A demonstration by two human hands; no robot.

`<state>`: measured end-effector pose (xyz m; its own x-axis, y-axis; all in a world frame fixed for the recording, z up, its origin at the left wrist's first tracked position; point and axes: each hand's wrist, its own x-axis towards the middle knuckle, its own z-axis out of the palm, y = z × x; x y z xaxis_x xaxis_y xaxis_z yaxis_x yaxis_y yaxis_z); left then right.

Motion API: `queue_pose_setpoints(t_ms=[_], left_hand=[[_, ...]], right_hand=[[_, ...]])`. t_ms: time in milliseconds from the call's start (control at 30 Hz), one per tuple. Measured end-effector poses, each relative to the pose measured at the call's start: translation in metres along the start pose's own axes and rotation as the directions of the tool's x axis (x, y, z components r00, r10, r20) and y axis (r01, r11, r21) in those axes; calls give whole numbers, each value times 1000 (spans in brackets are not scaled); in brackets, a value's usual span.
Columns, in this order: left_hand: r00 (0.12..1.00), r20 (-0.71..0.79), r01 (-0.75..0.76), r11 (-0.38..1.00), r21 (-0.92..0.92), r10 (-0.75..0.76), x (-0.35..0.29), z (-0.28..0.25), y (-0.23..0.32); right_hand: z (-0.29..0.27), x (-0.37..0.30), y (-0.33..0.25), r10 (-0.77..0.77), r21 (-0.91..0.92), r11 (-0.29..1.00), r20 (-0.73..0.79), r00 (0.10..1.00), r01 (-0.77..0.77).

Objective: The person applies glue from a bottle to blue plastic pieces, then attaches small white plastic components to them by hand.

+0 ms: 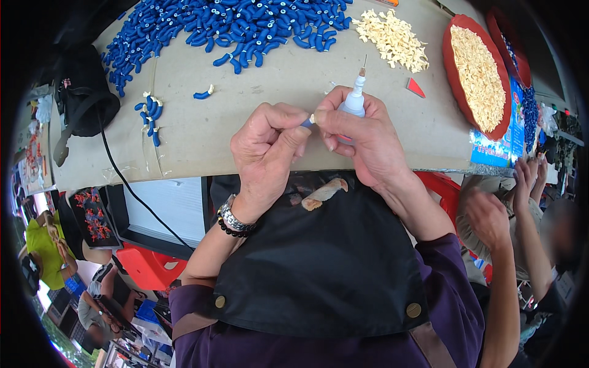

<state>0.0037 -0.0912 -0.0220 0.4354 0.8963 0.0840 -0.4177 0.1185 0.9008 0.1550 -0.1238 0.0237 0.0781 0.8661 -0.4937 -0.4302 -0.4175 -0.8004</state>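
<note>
Between thumb and forefinger, my left hand [268, 140] pinches a small blue curved tube [307, 124], mostly hidden by the fingers. A cream piece [312, 118] meets the tube's end, at the thumb and fingertips of my right hand [371, 130]. That same hand grips a pale squeeze bottle [354, 103] with a thin needle tip pointing up and away. To the left lies a single blue tube with a cream end [204, 92]. Farther left, several such joined pieces [151, 114] form a small cluster.
Loose blue tubes [233, 27] are heaped along the table's far side, beside a pile of cream pieces [392, 38]. A red dish [453, 73] of cream pieces stands right. A black bag [86, 92] with a cable sits left. Another person's hands [488, 214] are at the right.
</note>
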Motion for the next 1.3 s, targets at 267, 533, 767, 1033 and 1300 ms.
queue_pose_setpoints(t_ms=[267,533,767,1033,1300], left_hand=[[1000,5,-17,1000,6,17,1,-1,-1],[987,-24,-135,899,416,159,8,-6,19],[864,229,-264,17,964,449,19,-59,47],[888,122,-10,-247,969,444,29,-79,59],[867,258,-145,-279,949,427,59,-55,51]], right_hand=[[-1,1,-3,1,78,997,18,1000,-2],[-6,-3,-5,-106,-26,994,-26,994,105],[-36,-3,-19,-414,-140,909,-185,891,393],[-45,-2,-20,-449,-186,891,-240,861,413],[-39,-1,-15,-427,-218,898,-228,875,382]])
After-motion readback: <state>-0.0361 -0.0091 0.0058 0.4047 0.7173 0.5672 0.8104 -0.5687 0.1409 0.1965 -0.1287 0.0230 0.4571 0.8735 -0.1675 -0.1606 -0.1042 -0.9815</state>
